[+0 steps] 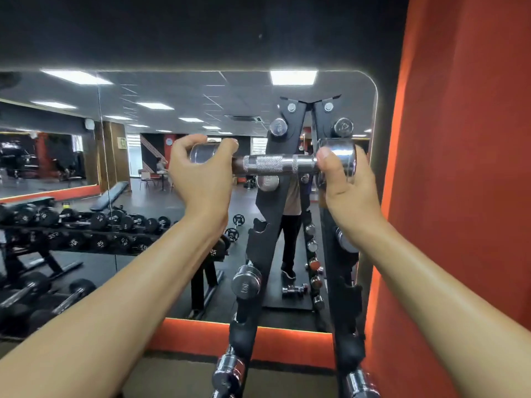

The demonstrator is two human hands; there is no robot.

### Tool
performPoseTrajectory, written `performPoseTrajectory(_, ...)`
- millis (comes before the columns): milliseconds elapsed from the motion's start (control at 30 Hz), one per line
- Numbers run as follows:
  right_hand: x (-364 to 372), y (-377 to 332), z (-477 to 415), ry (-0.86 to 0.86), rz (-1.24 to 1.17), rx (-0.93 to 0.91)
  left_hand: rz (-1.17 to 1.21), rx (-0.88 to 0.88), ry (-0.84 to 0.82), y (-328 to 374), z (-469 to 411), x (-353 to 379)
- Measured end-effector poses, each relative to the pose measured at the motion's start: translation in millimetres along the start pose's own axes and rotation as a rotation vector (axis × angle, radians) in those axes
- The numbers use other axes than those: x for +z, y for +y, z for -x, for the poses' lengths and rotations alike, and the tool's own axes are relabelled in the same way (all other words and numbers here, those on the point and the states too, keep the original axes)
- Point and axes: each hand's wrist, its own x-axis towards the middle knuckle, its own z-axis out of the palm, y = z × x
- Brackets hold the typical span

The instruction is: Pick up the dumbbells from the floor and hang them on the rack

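Low and close: chrome ends of dumbbells already seated in the bottom notches of the A-frame rack. Further out, at arm's reach: holding a chrome dumbbell level and crosswise before the rack's upper part, just under the topmost hung pair; touching the uprights or not, impossible to tell. Gripping its left head with the left hand, curled over from above; gripping its right head with the right hand, thumb laid across the face. Judged as the hanging step, not yet seated. Next, probably: lining the handle up with a free pair of notches, then lowering both ends evenly. Polished, short, with cylindrical heads and a knurled grip in the middle. Beyond: wall mirror, reflecting black dumbbells on a long rack.
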Motion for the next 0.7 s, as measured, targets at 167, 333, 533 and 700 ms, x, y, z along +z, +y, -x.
performPoseTrajectory(167, 33.2, 40.9, 8.3, 0.025, 0.001, 0.151, -0.036, 0.085, -0.031, -37.7, -37.9, -10.5)
performPoseTrajectory(333, 71.5, 75.0, 9.2, 0.167, 0.008, 0.210, 0.024, -0.007, -0.121, -97.6, -76.9, -22.7)
performPoseTrajectory(533, 127.3, 109.5, 25.8, 0.310, 0.096, 0.279, 0.013, -0.089, -0.328, -168.6, -125.8, -43.6)
performPoseTrajectory(700, 167.9, 127.7, 33.2, 0.427, 0.169, 0.360, 0.037, -0.201, -0.448, -217.1, -162.2, -42.7)
